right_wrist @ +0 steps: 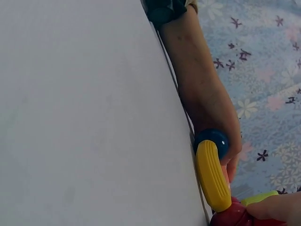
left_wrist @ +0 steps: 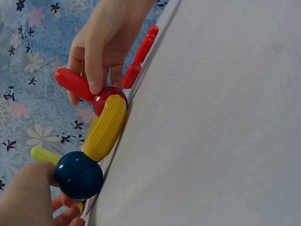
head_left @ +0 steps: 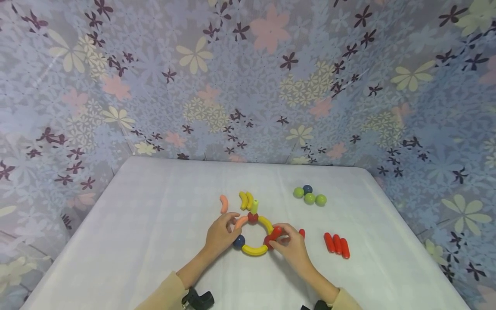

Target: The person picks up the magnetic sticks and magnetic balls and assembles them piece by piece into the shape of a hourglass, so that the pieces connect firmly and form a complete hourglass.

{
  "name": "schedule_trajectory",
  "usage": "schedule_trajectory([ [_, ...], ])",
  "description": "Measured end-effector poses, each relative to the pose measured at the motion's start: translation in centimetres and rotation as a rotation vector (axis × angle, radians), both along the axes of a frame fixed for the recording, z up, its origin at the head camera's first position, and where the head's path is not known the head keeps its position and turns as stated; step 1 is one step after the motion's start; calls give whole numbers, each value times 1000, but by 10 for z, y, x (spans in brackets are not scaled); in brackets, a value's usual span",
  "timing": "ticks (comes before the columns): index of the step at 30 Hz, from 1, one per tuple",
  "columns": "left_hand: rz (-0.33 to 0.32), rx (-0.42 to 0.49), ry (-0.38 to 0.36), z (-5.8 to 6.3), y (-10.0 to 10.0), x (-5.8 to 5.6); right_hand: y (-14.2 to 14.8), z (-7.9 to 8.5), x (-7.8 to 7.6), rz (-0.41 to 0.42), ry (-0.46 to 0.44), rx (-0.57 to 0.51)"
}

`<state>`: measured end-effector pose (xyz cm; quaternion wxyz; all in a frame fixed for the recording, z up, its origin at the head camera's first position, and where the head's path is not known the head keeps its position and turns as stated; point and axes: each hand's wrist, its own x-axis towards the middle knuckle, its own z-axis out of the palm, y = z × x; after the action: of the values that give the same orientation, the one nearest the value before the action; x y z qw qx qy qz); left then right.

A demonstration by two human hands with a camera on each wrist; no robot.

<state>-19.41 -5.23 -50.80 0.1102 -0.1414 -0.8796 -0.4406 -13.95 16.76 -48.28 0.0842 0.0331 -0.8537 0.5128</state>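
Overall, a table [head_left: 116,258] carries the work; the ring [head_left: 254,250] lies near its middle, between the two hands, and consists of curved rods alternating with balls. The left hand [head_left: 221,232] pinches the pink rod [head_left: 241,222], between the blue ball [head_left: 238,242] and the upper red ball [head_left: 252,217]. The right hand [head_left: 292,245] grips a red rod [head_left: 275,233] by thumb and fingers, its end against the right-hand red ball [head_left: 267,241]. Caution: a sideways push on the red rod could twist the ring and pull a joint apart; uneven pressure from the left fingers could unseat the pink rod. The thumb hides the joint at the blue ball, so its seating cannot be told. The lime rod [head_left: 254,207] projects outward from the upper red ball and could be knocked. Regarding surrounding parts: three red rods [head_left: 337,245] lie side by side to the right; another [head_left: 302,233] lies partly hidden behind the right hand, where a knuckle could strike it. Two yellow rods [head_left: 246,201] and a spare pink rod [head_left: 224,204] lie beyond the ring, limiting movement that way. Three green balls [head_left: 309,198] and a dark ball [head_left: 308,189] rest farther back, well apart from both hands.
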Motion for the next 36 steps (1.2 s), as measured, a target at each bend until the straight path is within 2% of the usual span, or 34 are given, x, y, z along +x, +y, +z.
schedule_trajectory([
  [4, -73, 30, -15, -1, 0, -1, 1, -2, -2, -1, -2, -5],
  [11, -221, 72, -188, 2, 0, 0, 1, -3, -8, -6, 30, 2],
  [15, -263, 64, -228, 4, 1, 0, 0, -4, -15, -12, 30, 2],
  [19, -257, 115, -217, 3, 1, 0, 0, -5, -24, -17, 48, -11],
  [24, -229, 209, -159, -1, 1, -1, 1, -6, -37, -12, 76, -32],
  [29, -209, 238, -113, -3, 3, -2, 1, -5, -50, -8, 78, -30],
  [36, -170, 139, -49, -5, 1, -5, 3, -5, -58, 15, 72, -14],
])
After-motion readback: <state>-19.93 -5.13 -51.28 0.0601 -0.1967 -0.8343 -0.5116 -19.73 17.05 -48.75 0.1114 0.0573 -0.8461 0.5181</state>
